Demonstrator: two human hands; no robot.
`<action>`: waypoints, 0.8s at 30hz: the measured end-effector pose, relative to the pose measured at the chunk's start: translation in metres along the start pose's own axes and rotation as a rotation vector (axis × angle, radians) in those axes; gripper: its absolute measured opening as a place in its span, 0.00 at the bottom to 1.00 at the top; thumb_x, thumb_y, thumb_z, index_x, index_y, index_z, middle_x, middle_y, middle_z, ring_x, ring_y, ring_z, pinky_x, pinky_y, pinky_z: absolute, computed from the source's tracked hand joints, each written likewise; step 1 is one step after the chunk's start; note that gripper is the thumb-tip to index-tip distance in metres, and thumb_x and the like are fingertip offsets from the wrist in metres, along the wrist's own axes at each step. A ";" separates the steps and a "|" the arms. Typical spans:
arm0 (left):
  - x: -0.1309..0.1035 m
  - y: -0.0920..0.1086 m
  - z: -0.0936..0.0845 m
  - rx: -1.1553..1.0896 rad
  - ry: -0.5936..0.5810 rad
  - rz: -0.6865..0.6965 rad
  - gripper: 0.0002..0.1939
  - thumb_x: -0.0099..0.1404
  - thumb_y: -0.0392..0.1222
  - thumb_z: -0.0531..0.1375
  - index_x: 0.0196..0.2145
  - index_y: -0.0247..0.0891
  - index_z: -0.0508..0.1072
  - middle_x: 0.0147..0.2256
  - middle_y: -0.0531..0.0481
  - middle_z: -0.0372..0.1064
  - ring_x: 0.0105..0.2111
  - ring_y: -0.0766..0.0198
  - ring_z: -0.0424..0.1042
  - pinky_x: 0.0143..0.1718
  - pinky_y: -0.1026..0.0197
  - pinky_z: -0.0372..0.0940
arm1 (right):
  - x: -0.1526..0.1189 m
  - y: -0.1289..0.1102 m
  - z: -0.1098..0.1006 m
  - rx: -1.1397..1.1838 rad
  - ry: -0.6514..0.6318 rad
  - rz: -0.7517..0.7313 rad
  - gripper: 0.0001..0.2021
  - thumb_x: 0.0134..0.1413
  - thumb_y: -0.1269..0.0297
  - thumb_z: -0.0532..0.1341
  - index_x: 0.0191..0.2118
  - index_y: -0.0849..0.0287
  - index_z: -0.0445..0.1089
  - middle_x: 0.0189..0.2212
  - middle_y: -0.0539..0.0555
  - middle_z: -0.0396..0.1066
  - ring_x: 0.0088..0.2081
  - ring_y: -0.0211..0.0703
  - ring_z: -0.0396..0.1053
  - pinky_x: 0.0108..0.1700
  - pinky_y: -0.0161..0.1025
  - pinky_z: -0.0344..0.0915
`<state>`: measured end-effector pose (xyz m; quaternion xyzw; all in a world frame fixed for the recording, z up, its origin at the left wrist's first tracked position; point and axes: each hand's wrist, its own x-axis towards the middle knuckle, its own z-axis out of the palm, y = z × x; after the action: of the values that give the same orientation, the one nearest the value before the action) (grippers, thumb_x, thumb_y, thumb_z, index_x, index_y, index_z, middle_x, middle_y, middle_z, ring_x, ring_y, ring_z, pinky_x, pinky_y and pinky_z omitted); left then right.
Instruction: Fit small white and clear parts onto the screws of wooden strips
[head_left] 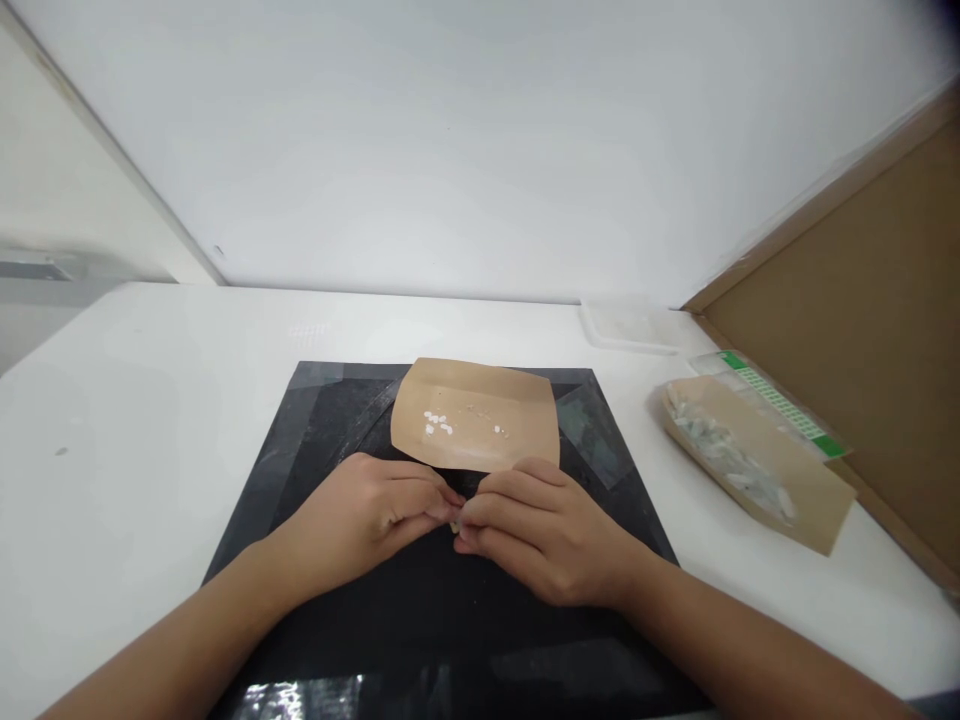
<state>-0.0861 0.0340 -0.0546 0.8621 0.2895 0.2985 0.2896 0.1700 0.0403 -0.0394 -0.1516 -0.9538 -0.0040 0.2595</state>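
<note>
My left hand and my right hand meet fingertip to fingertip over a black mat. Both are closed in a pinch. Between the fingertips shows a tiny pale yellowish bit, mostly hidden, and its kind I cannot make out. Just beyond the hands lies a shallow brown paper tray. Small white pieces form a loose cluster in its left half, with a few specks farther right. The knuckles of my right hand overlap the tray's near right edge.
On the right, a second brown paper tray holds a heap of whitish translucent pieces. Beside it lies a clear packet with a green-and-white label. A clear plastic lid or tray sits at the back, near the wall. A brown board stands at right.
</note>
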 end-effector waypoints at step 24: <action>0.007 0.007 -0.004 0.095 -0.036 0.067 0.09 0.77 0.35 0.59 0.43 0.37 0.81 0.43 0.51 0.83 0.38 0.65 0.83 0.41 0.64 0.78 | 0.006 -0.011 0.002 -0.064 -0.036 0.064 0.14 0.66 0.74 0.64 0.27 0.60 0.68 0.27 0.49 0.70 0.35 0.39 0.66 0.38 0.43 0.58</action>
<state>-0.0817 0.0347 -0.0450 0.8892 0.2693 0.2783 0.2434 0.1613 0.0315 -0.0374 -0.1902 -0.9523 -0.0233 0.2374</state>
